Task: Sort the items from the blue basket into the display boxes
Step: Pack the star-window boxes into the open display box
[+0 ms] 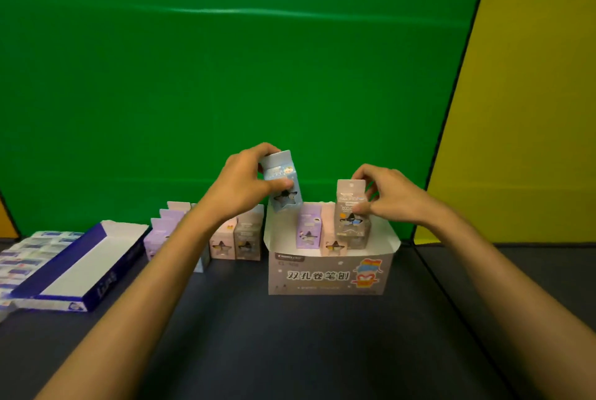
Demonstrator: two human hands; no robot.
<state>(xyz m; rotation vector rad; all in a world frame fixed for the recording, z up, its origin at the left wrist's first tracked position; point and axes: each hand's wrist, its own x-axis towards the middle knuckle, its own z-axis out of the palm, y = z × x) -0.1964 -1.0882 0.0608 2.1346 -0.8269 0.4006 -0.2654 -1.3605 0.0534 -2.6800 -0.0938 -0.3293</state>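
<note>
Left hand [240,185]: pinches tilted blue carton [281,182] above display box [332,274].
Right hand [388,195]: grips grey carton [352,211], partly seated.
Risk: tilted blue carton could topple upright purple carton [309,230].

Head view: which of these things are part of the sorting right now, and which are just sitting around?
In the job:
- left hand holding the blue carton
- right hand holding the grey carton
- display box with a purple carton and a pink carton inside
- loose cartons on the table
- navy tray

Just there:
- green backdrop
- yellow panel
</note>
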